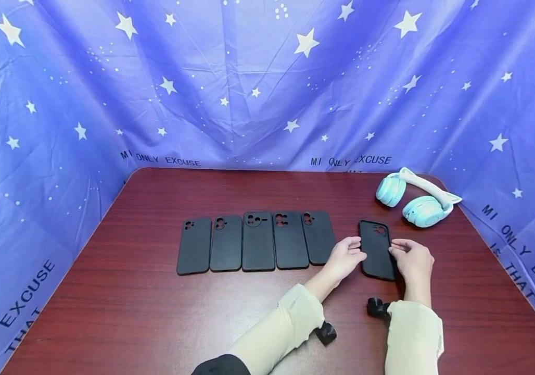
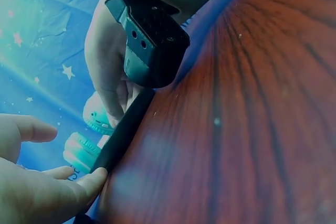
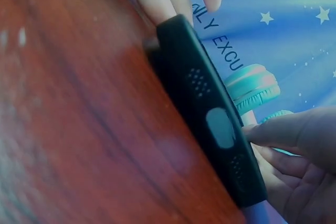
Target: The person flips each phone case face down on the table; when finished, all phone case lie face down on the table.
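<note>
A black phone case [image 1: 378, 254] is at the right of the table, its hollow inner side facing up and its camera cut-out at the far end. My left hand [image 1: 344, 259] holds its left edge with the fingertips, one finger standing apart from it in the left wrist view. On the opposite edge, my right hand [image 1: 415, 264] grips with thumb and fingers. The case's near end [image 3: 215, 124], with an oval port hole and speaker dots, shows in the right wrist view. Whether the case rests fully on the table I cannot tell.
Several black phone cases [image 1: 258, 245] lie side by side in a row to the left, backs up. Mint-and-white headphones [image 1: 424, 211] sit at the table's back right. A starry blue curtain [image 1: 230, 78] surrounds the reddish-brown table [image 1: 155, 317].
</note>
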A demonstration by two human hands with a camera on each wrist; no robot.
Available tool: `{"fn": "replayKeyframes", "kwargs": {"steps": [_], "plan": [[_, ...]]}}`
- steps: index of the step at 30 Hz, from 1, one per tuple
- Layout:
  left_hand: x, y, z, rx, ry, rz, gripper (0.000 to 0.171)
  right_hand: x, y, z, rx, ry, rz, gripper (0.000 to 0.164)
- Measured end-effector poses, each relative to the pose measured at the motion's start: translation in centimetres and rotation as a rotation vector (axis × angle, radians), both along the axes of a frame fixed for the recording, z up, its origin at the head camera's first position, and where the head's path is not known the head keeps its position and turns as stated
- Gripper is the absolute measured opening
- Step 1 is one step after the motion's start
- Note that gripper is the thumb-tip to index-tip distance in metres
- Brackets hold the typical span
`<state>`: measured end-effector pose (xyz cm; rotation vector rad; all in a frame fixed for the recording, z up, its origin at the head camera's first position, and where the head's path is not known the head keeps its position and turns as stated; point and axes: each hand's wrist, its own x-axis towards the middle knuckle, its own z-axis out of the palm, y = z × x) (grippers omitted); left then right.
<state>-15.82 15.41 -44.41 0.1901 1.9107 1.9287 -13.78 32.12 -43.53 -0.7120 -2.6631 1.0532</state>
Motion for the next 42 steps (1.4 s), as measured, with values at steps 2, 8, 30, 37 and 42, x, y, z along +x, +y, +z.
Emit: {"fn": "replayKeyframes", "kwargs": {"steps": [2,8,30,37,42], "plan": [[0.0,0.0,-0.1,0.019,0.004,0.007,0.045,0.0,0.0,-0.1,0.007,0.006,0.001,0.029],[-0.2,0.1,-0.5,0.133,-0.026,0.007,0.047,-0.4,-0.6,-0.4,0.012,0.034,0.024,0.027],[-1.0,-1.0,-0.6,0.133,0.111,0.190,0.045,-1.6,-4.4,0.5,0.115,0.042,0.204,0.032],[-0.9,-1.0,-0.7,0.191,0.163,0.181,0.043,-1.7,-4.4,0.7,0.048,0.017,0.193,0.038],[-0.9,-1.0,-0.7,0.220,0.182,0.179,0.042,-1.6,-4.5,0.7,-0.094,0.003,0.204,0.052]]}}
